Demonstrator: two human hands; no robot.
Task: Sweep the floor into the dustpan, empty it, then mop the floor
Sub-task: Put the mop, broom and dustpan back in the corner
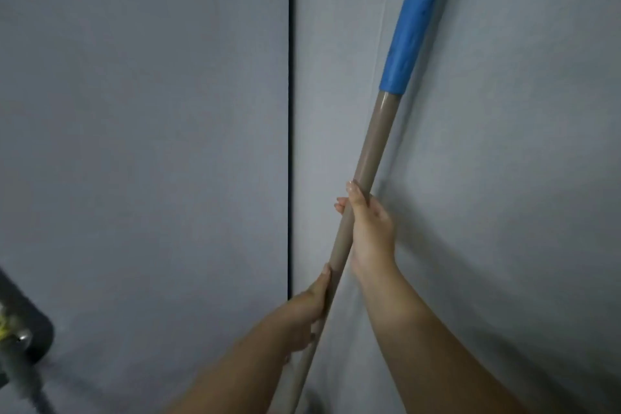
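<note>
We have both hands closed around a long pole [369, 158], which runs from the bottom of the view up to the top right, tilted against or just in front of a grey wall [504, 111]. Our right hand [369, 228] grips it higher up, thumb laid along the shaft; our left hand [311, 309] grips it lower, fingers wrapped behind. Above the right hand the tan shaft ends in a blue grip [415, 17] with a hanging hole near its tip, partly cut by the top edge

How far we are in the task is hard to judge from here. We see no floor, no dustpan and no dirt, so nothing shows whether sweeping or emptying is done. Our guess is that we are either picking a tool up from the wall or setting it back there, which would fit a change between steps, but we cannot say which one

Much is hidden. The lower end of the pole leaves the view at the bottom, so we cannot tell whether it is the broom or the mop. Whether the pole touches the wall is also unclear. A dark vertical seam [290, 111] splits the wall. At lower left sits a dark blurred object [30, 329] with a shiny round part and a bit of yellow; we cannot make out what it is
</note>
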